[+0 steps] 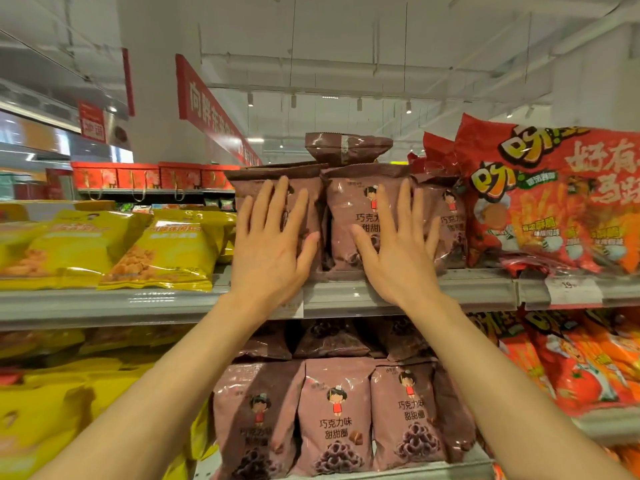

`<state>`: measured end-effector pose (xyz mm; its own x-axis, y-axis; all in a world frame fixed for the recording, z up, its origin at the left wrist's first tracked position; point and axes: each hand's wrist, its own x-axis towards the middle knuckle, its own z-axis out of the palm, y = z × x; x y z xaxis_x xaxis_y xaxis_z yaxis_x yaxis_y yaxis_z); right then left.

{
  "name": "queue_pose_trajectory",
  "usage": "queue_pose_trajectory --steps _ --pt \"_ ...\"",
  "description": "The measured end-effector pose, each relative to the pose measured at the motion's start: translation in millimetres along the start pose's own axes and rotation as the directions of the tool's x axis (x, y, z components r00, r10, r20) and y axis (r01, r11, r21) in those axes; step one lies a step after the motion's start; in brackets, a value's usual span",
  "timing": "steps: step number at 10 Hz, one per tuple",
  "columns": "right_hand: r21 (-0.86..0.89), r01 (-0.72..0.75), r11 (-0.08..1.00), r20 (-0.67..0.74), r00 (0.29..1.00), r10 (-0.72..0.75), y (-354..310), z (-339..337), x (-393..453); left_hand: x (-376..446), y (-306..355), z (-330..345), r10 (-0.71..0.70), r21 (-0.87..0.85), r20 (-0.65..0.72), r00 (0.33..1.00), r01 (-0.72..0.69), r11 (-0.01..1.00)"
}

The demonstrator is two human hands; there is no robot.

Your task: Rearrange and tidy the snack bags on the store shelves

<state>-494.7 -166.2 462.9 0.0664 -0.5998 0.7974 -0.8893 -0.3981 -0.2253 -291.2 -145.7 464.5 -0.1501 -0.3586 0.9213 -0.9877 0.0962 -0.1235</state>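
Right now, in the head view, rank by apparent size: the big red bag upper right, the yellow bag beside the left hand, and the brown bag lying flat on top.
1. Big red printed snack bag.
2. Yellow snack bag.
3. Flat-lying brown bag, which is seen end-on, so its true size is unsure.

The chocolate snack bags (349,216) on the upper shelf are mauve-brown, printed with a cartoon girl in a red dress and dark lettering. The bags to their left (156,251) are bright yellow, showing golden puffs. The large bags on the right (554,202) are red-orange with yellow and white characters.
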Motion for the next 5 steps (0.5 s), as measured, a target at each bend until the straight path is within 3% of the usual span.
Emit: queue_pose_trajectory --steps 2,3,4,5 --pt "-0.011 -0.005 1.0 0.004 1.0 0.006 0 4 1 2 -1 0 -0.013 -0.007 0.075 0.997 0.014 1.0" --pt "-0.02 -0.019 1.0 0.059 0.998 0.02 0 -2 1 1 -4 -10 -0.017 -0.086 0.178 0.984 0.033 0.996" --pt "0.038 -0.028 0.999 0.06 0.998 0.026 -5 -13 -3 2 -7 -28 0.012 -0.244 0.19 0.982 0.035 0.969" --pt "0.074 -0.021 0.997 0.005 1.0 0.021 -10 -22 -12 -5 -10 -40 -0.012 -0.305 0.107 0.994 0.044 0.951"
